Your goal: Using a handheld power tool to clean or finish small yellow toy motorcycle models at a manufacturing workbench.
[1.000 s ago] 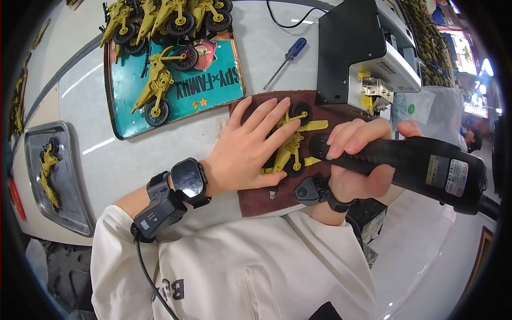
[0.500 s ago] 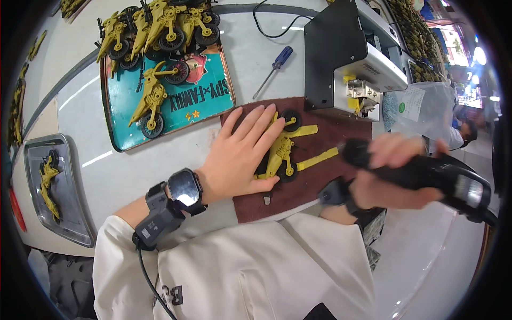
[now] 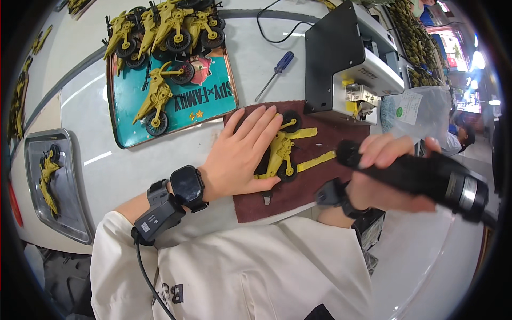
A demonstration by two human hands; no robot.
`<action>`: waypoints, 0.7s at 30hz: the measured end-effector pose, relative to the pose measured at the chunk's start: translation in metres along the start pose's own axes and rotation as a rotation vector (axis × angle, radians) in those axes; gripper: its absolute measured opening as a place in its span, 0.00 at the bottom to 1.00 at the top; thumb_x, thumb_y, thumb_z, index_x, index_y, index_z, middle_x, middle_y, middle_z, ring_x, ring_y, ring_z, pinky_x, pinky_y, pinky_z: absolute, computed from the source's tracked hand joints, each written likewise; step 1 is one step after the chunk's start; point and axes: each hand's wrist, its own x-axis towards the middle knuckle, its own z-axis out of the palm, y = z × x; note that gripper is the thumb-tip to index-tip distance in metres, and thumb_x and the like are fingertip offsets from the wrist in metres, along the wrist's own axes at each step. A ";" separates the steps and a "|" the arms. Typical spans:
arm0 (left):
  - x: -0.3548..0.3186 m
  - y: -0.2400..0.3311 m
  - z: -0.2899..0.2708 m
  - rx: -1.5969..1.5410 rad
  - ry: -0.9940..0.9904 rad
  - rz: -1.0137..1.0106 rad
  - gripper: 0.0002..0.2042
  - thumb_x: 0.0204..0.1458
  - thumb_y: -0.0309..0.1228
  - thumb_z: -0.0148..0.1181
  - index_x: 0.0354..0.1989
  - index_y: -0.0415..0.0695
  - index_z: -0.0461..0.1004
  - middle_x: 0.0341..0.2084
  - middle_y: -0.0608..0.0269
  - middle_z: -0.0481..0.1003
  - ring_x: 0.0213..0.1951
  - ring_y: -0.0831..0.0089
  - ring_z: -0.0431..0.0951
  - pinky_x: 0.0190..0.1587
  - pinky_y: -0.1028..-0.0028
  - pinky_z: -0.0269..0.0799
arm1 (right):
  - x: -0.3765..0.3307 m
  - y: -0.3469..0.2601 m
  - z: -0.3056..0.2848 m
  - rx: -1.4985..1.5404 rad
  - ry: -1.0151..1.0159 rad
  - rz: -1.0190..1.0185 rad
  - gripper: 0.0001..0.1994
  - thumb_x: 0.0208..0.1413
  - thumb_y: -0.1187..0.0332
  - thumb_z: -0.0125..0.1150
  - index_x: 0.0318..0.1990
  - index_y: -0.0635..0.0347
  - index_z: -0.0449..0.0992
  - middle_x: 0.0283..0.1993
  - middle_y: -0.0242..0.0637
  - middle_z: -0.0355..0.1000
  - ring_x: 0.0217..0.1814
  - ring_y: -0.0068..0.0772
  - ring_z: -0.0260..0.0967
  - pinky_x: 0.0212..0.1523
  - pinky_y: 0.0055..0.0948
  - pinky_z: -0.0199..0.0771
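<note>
My left hand [image 3: 237,152] lies flat with fingers outstretched over a yellow toy motorcycle [image 3: 280,154] with black wheels, pressing it onto a brown cloth [image 3: 253,207]. Its palm and fingers cover part of the toy. Two yellow strips [image 3: 317,161] reach from the toy toward the right. Just beyond their ends, my right hand [image 3: 368,186] is wrapped round a black corded electric screwdriver [image 3: 426,178], held raised over the cloth's right side. The tool's nose points left toward the toy, apart from it; no bit can be made out.
A teal tray [image 3: 128,125] piled with toy motorcycles [image 3: 173,26] stands at the back left. A blue-handled screwdriver [image 3: 282,63] lies behind the cloth, beside a black-and-white machine [image 3: 328,58]. At far left, a metal tray [image 3: 80,216] holds another yellow toy.
My right hand and the electric screwdriver have shifted slightly left and look less blurred. The left hand stays on the toy motorcycle. The whole view has tilted a little.
</note>
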 end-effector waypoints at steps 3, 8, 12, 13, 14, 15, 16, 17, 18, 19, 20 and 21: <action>-0.004 -0.001 0.000 0.007 0.011 -0.006 0.45 0.35 0.50 0.62 0.60 0.36 0.52 0.60 0.48 0.55 0.61 0.53 0.53 0.62 0.56 0.44 | -0.014 0.018 0.034 0.075 -0.071 -0.020 0.48 0.41 0.25 0.43 0.57 0.59 0.52 0.20 0.40 0.63 0.14 0.34 0.59 0.19 0.33 0.62; -0.005 -0.004 0.000 -0.017 0.015 -0.026 0.45 0.33 0.48 0.64 0.60 0.36 0.53 0.60 0.49 0.55 0.63 0.52 0.51 0.63 0.56 0.44 | -0.010 0.037 0.042 0.093 -0.149 -0.006 0.48 0.43 0.26 0.41 0.59 0.60 0.47 0.23 0.44 0.65 0.16 0.38 0.62 0.21 0.35 0.64; -0.004 -0.004 0.002 -0.026 0.056 0.005 0.45 0.31 0.46 0.65 0.59 0.34 0.54 0.58 0.46 0.56 0.61 0.52 0.52 0.62 0.57 0.45 | -0.017 0.056 0.039 -0.034 -0.069 0.169 0.47 0.42 0.26 0.40 0.57 0.60 0.47 0.22 0.42 0.65 0.16 0.36 0.62 0.19 0.34 0.64; -0.004 -0.004 0.000 -0.029 0.035 0.004 0.46 0.31 0.46 0.65 0.59 0.34 0.54 0.58 0.47 0.56 0.61 0.52 0.53 0.62 0.57 0.46 | -0.016 0.061 0.040 -0.091 -0.074 0.178 0.47 0.40 0.25 0.40 0.54 0.60 0.49 0.22 0.41 0.65 0.15 0.35 0.61 0.18 0.32 0.64; -0.004 -0.004 -0.001 -0.032 0.014 0.006 0.46 0.31 0.46 0.66 0.59 0.34 0.54 0.58 0.47 0.56 0.61 0.53 0.53 0.62 0.57 0.46 | -0.016 0.061 0.043 -0.122 -0.051 0.223 0.47 0.40 0.25 0.40 0.54 0.60 0.49 0.21 0.41 0.65 0.15 0.35 0.61 0.18 0.31 0.64; -0.004 -0.005 -0.001 -0.030 0.015 0.007 0.46 0.31 0.46 0.66 0.59 0.34 0.54 0.58 0.47 0.56 0.61 0.53 0.53 0.62 0.57 0.46 | -0.014 0.062 0.046 -0.154 -0.030 0.262 0.47 0.39 0.25 0.40 0.53 0.60 0.50 0.21 0.40 0.64 0.15 0.35 0.61 0.18 0.30 0.64; -0.004 -0.005 -0.001 -0.022 0.009 0.001 0.46 0.31 0.46 0.66 0.58 0.34 0.54 0.57 0.47 0.57 0.61 0.53 0.53 0.62 0.57 0.46 | -0.014 0.063 0.044 -0.154 -0.030 0.259 0.47 0.39 0.25 0.40 0.53 0.60 0.50 0.21 0.40 0.64 0.15 0.35 0.61 0.18 0.30 0.64; -0.004 -0.005 -0.001 -0.013 0.002 -0.004 0.46 0.30 0.46 0.66 0.58 0.34 0.54 0.57 0.46 0.57 0.61 0.53 0.54 0.62 0.57 0.46 | -0.015 0.064 0.040 -0.193 -0.086 0.246 0.46 0.40 0.26 0.41 0.53 0.60 0.50 0.21 0.41 0.65 0.16 0.35 0.62 0.19 0.31 0.65; -0.005 -0.006 0.000 -0.012 0.003 0.001 0.46 0.30 0.46 0.66 0.58 0.34 0.54 0.57 0.46 0.57 0.61 0.53 0.54 0.62 0.57 0.46 | -0.016 0.063 0.036 -0.234 -0.142 0.232 0.46 0.40 0.26 0.42 0.53 0.60 0.50 0.22 0.41 0.65 0.16 0.36 0.63 0.19 0.32 0.66; -0.005 -0.007 0.002 0.000 0.012 -0.012 0.45 0.32 0.48 0.64 0.59 0.35 0.55 0.58 0.48 0.57 0.61 0.52 0.53 0.62 0.56 0.46 | -0.015 0.060 0.033 -0.236 -0.141 0.227 0.46 0.40 0.26 0.42 0.53 0.60 0.50 0.22 0.41 0.65 0.16 0.36 0.63 0.19 0.32 0.66; -0.006 -0.007 0.003 0.011 0.020 -0.024 0.44 0.34 0.50 0.62 0.59 0.36 0.55 0.59 0.49 0.56 0.62 0.52 0.53 0.62 0.56 0.45 | -0.012 0.055 0.030 -0.184 -0.184 0.162 0.46 0.41 0.27 0.43 0.54 0.60 0.51 0.22 0.42 0.66 0.17 0.37 0.64 0.20 0.33 0.66; -0.004 -0.007 0.004 0.010 0.019 -0.013 0.44 0.34 0.50 0.62 0.59 0.36 0.55 0.59 0.49 0.56 0.62 0.52 0.53 0.62 0.56 0.45 | -0.008 0.048 0.027 -0.139 -0.225 0.096 0.46 0.41 0.27 0.44 0.55 0.59 0.51 0.23 0.42 0.66 0.18 0.38 0.64 0.20 0.34 0.66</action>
